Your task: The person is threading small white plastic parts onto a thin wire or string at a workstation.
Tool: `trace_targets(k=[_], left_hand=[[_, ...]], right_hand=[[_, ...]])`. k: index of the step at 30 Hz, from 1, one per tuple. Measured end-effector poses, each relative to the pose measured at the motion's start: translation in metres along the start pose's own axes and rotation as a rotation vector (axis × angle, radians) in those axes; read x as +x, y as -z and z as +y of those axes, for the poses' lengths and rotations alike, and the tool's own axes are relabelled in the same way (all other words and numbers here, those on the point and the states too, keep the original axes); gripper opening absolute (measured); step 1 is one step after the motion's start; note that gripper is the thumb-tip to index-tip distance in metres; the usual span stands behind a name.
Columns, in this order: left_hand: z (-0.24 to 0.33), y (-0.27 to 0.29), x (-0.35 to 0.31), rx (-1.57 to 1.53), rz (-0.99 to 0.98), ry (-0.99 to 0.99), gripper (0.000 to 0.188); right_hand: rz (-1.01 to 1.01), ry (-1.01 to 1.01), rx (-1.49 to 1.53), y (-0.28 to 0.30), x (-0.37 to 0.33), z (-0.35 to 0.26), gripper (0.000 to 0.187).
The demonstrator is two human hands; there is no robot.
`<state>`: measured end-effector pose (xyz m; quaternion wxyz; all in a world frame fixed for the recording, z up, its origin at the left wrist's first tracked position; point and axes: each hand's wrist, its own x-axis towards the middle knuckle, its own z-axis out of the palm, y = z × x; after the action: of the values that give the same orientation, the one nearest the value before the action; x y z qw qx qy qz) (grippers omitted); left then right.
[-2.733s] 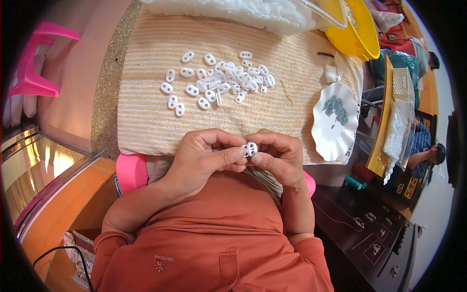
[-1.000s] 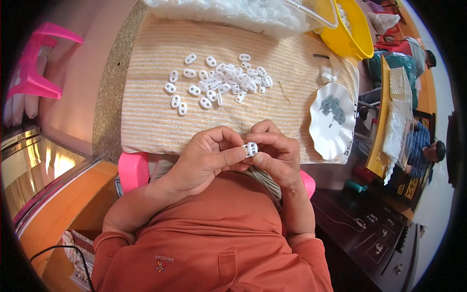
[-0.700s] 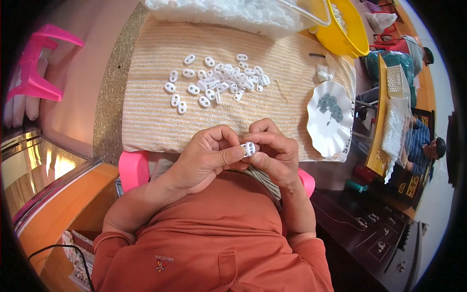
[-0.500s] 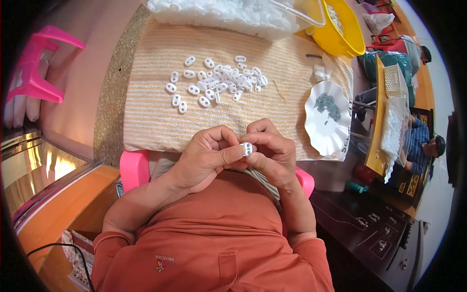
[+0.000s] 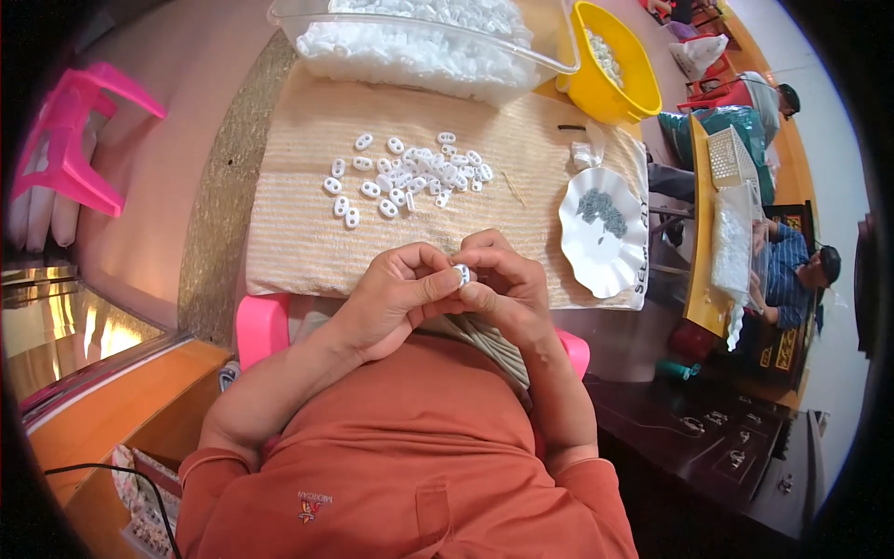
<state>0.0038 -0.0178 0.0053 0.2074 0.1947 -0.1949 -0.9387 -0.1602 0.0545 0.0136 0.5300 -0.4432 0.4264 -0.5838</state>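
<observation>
Between my two hands, close to the table's front edge, is a small white plastic two-hole piece point(image 5: 463, 273). My left hand point(image 5: 402, 291) pinches it from the left, thumb along its side. From the right, my right hand point(image 5: 507, 289) closes on the same piece with thumb and fingers; some fingertips are hidden. Beyond the hands, a loose heap of similar white two-hole pieces point(image 5: 424, 170) lies on a striped cloth point(image 5: 303, 238). To the right stands a white wavy-rimmed plate point(image 5: 596, 270) holding a pile of tiny grey parts point(image 5: 602, 211), too small to make out.
A clear bin point(image 5: 410, 70) full of white pieces stands at the back, beside a yellow tub point(image 5: 643, 98). A thin stick point(image 5: 515, 189) lies near the plate. Pink stool point(image 5: 79, 140) at far left. At right, a person in blue stripes point(image 5: 790, 270) sits by another table point(image 5: 705, 233).
The view has shifted, so the table appears further left and more of the bin shows. The white piece between my fingers has turned and is more covered. Both hands keep their hold.
</observation>
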Motion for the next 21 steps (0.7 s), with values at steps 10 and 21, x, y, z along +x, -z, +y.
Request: trace_targets(k=[10, 21], left_hand=[[-0.006, -0.002, -0.003, 0.057, 0.017, -0.054, 0.010], [-0.007, -0.004, -0.005, 0.117, 0.102, -0.012, 0.006]], right_hand=[[0.090, -0.101, -0.042, -0.001, -0.004, -0.013, 0.018], [0.367, 0.306, -0.610, 0.014, -0.004, -0.051, 0.024]])
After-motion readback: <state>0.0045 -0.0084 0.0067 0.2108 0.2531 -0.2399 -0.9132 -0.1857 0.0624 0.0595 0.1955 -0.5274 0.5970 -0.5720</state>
